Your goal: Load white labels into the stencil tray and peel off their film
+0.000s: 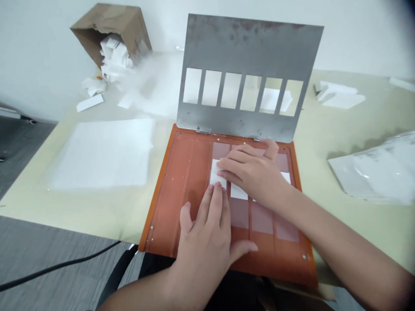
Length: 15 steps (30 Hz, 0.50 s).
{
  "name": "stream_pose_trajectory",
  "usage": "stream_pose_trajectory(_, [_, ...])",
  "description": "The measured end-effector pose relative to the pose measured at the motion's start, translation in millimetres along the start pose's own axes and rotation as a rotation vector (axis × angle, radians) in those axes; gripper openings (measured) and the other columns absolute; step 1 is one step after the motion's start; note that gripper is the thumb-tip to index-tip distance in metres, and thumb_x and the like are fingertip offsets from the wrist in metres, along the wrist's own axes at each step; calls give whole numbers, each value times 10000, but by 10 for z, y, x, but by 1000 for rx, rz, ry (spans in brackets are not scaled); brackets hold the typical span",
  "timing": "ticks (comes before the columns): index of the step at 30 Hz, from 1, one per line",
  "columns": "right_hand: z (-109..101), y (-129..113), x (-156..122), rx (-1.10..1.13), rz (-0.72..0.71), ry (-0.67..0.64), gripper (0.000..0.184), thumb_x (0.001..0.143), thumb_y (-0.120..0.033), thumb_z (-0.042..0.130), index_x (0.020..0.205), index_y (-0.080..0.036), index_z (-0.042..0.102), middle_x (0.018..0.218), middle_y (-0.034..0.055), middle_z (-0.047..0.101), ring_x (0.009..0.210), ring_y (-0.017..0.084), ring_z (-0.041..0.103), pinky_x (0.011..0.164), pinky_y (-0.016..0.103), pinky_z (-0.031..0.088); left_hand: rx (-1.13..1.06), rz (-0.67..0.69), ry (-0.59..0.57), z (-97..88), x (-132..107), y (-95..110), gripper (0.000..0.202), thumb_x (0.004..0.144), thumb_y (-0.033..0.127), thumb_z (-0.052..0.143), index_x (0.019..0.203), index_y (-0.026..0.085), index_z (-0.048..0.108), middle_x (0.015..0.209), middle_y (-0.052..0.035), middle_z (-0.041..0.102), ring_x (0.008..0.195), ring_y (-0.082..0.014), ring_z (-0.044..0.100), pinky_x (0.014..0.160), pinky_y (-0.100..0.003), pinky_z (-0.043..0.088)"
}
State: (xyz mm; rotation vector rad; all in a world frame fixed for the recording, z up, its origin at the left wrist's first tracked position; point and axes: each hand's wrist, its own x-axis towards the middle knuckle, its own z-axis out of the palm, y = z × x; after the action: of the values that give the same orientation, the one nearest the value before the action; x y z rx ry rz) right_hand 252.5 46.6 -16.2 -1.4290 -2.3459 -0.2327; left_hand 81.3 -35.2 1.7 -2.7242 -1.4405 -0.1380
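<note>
Flat on the hinged jig's orange-brown base (175, 185) lies a small white card (215, 169), over a translucent strip. My left hand (207, 229) comes from the near side, fingers stretched out with the tips at the card's near edge and the thumb spread. From the right, my right hand (251, 168) reaches across, fingers extended and tips pressing on the same card. Under it, more white cards (239, 191) show in part on neighbouring translucent strips (240, 212). The jig's grey metal lid (253, 52), with a row of rectangular windows, stands raised at the back.
A cardboard box (119, 19) lies on its side at the back left, white scraps (115, 56) spilling out. White sheets (103, 153) lie left of the jig. To the right are clear plastic sheets or bags (379, 168) and several white cards (343, 97). A black cable (61, 268) hangs at lower left.
</note>
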Motion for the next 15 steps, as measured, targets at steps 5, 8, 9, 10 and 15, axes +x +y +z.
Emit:
stream_pose_trajectory(5, [-22, 13, 2, 26, 16, -31, 282, 1017, -262, 498, 802, -236, 680, 821, -34, 723, 902, 172, 608, 1004, 483, 136, 13, 47, 10, -1, 4, -57, 785, 990, 662, 188, 1425, 89, 501, 1505, -102, 513, 1313, -268, 540, 907, -484, 512])
stream_pose_trajectory(8, [-74, 71, 11, 71, 30, -49, 258, 1030, -277, 470, 920, -273, 704, 922, -27, 753, 965, 196, 615, 1001, 491, 153, -11, 68, -8, -8, 8, -104, 784, 982, 671, 218, 1431, 93, 497, 1512, -114, 504, 1320, -275, 536, 908, -462, 514])
stream_pose_trajectory(9, [-90, 97, 13, 75, 50, -52, 255, 1033, -270, 459, 978, -284, 707, 978, -21, 757, 989, 203, 616, 998, 492, 161, -19, 69, -14, -9, 10, -113, 783, 979, 675, 231, 1431, 95, 499, 1513, -119, 502, 1322, -278, 535, 913, -455, 512])
stream_pose_trajectory(10, [-102, 123, 13, 69, 74, -52, 258, 1034, -261, 452, 1017, -288, 708, 1031, -13, 755, 1006, 210, 617, 992, 493, 170, -25, 67, -20, -9, 11, -119, 781, 976, 678, 243, 1432, 99, 500, 1516, -123, 499, 1325, -283, 534, 919, -452, 511])
stream_pose_trajectory(15, [-89, 192, 5, 19, 128, -37, 240, 1015, -281, 494, 975, -266, 730, 1124, -2, 746, 1019, 231, 621, 978, 505, 177, -24, 62, -30, 7, 4, -110, 788, 960, 693, 276, 1437, 104, 493, 1528, -127, 484, 1336, -296, 524, 922, -460, 514])
